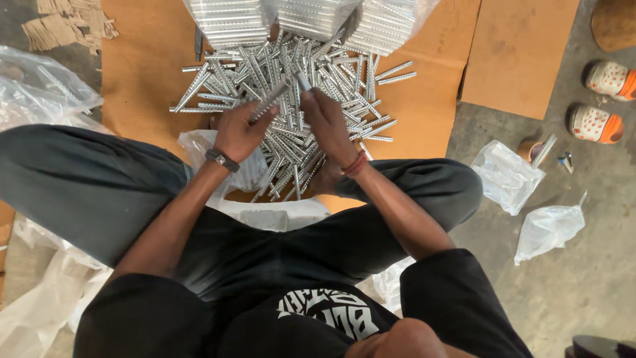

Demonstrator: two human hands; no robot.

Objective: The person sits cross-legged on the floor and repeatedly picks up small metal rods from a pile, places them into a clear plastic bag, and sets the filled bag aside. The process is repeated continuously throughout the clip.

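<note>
I sit cross-legged over a loose pile of short ridged silver metal rods (331, 73) spread on a brown cardboard sheet (142, 73). My left hand (240, 130), with a dark wristband, grips one metal rod (268, 101) that points up and to the right. My right hand (326, 122), with red thread on the wrist, pinches another rod (301, 81) at its lower end. The two hands are close together above the middle of the pile. Behind the pile stand neat stacked bundles of the same rods (228, 20).
Clear plastic bags lie at the left (40, 86), under my knees (278, 215) and on the concrete floor at the right (507, 176). A second cardboard sheet (520, 53) lies at the back right. A pair of orange-and-white sandals (599, 99) sits by the right edge.
</note>
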